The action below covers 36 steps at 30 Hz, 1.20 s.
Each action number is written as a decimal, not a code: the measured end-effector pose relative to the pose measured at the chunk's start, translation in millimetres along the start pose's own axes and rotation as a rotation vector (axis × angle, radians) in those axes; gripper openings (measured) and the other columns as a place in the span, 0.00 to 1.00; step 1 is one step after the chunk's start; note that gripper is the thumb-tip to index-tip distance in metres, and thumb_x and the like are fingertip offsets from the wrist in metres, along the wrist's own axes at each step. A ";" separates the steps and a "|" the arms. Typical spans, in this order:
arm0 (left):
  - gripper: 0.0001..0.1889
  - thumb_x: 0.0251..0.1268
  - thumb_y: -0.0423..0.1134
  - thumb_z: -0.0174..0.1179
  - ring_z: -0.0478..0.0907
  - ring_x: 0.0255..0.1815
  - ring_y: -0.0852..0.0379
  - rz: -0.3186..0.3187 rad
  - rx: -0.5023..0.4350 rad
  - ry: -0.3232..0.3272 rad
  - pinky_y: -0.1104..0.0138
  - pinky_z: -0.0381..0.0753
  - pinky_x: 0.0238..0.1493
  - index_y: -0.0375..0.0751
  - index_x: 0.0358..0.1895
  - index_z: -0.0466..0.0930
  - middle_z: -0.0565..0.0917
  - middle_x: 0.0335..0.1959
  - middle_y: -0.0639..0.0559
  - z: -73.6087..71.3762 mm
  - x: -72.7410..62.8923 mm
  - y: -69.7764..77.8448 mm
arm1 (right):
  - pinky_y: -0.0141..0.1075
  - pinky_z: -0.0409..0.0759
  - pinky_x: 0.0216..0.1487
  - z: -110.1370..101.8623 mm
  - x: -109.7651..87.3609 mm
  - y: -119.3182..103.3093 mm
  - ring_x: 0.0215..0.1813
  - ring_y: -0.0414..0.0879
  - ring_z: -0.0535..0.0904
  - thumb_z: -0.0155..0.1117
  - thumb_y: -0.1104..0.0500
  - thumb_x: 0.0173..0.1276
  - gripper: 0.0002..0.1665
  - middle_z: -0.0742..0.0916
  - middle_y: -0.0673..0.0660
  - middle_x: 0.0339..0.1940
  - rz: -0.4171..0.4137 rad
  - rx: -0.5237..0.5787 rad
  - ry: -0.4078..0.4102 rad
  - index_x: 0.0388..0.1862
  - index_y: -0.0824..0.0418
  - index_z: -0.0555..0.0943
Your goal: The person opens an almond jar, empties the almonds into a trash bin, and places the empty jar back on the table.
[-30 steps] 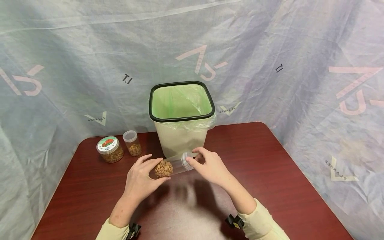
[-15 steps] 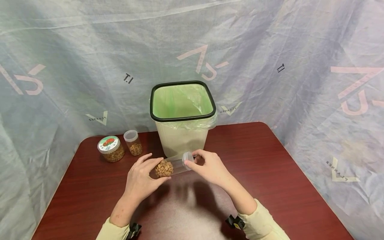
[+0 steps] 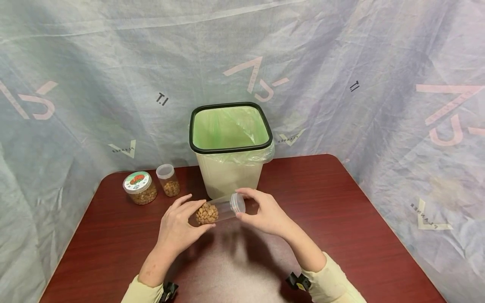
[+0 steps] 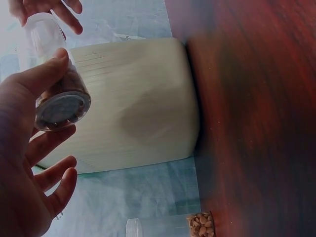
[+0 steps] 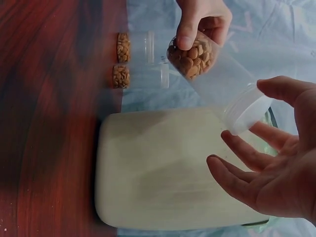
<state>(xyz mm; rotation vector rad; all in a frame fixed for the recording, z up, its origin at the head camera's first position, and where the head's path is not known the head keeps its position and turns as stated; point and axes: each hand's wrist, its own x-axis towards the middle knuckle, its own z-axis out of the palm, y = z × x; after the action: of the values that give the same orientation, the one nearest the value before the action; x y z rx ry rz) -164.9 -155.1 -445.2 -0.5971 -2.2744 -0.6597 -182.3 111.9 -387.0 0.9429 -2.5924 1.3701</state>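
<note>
My left hand grips the bottom end of a clear plastic jar, thumb and fingers on opposite sides. Brown nuts or kernels lie heaped at that end; in the right wrist view these pieces look almond-like. The jar is held above the table, tilted nearly level, its capped end to the right. Across the translucent screw lid my right hand spreads thumb and index finger, pinching its rim. In the right wrist view the lid sits on the jar and the lower fingers stand off it.
A white bin with a black rim and green-tinted liner stands just behind the jar. To its left are a slim clear jar and a wide, labelled jar, both partly filled. A dark red table lies beneath; grey cloth hangs behind.
My right thumb and fingers have shifted round the lid, the thumb now lower and the index finger at its upper edge. My left hand and the jar stay nearly in place.
</note>
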 end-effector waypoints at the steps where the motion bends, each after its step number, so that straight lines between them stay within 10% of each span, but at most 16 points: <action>1: 0.35 0.28 0.55 0.81 0.76 0.57 0.47 -0.003 -0.002 -0.003 0.53 0.76 0.52 0.46 0.48 0.86 0.87 0.44 0.54 0.1 -0.4 -0.2 | 0.41 0.79 0.48 0.1 -0.2 0.3 0.46 0.43 0.81 0.74 0.61 0.55 0.34 0.84 0.50 0.48 -0.011 -0.004 -0.001 0.62 0.56 0.76; 20: 0.35 0.29 0.55 0.81 0.75 0.58 0.48 -0.018 -0.013 -0.023 0.53 0.75 0.53 0.47 0.49 0.86 0.86 0.45 0.55 0.5 -2.9 -0.6 | 0.45 0.77 0.52 1.4 -1.3 -1.7 0.57 0.48 0.77 0.81 0.64 0.46 0.43 0.80 0.52 0.59 -0.109 0.001 0.048 0.63 0.60 0.75; 26: 0.34 0.31 0.55 0.80 0.75 0.59 0.49 -0.021 -0.012 -0.032 0.54 0.74 0.55 0.47 0.50 0.85 0.86 0.45 0.56 0.5 -3.0 0.4 | 0.40 0.76 0.53 2.7 -0.7 -1.6 0.59 0.44 0.76 0.76 0.50 0.56 0.41 0.80 0.51 0.60 0.009 -0.047 0.129 0.66 0.56 0.70; 36: 0.34 0.30 0.54 0.81 0.76 0.58 0.48 -0.005 -0.018 -0.024 0.55 0.74 0.55 0.46 0.49 0.86 0.86 0.44 0.56 0.3 -3.0 -0.6 | 0.40 0.78 0.43 4.3 0.9 -6.9 0.36 0.38 0.81 0.58 0.38 0.69 0.26 0.85 0.42 0.31 0.257 -0.134 0.119 0.54 0.56 0.79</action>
<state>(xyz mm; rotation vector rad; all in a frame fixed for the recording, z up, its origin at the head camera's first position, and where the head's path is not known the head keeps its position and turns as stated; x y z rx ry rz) -163.4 -156.1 -447.7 -0.6108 -2.2956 -0.6792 -178.4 105.3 -384.2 0.5077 -2.7453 1.2380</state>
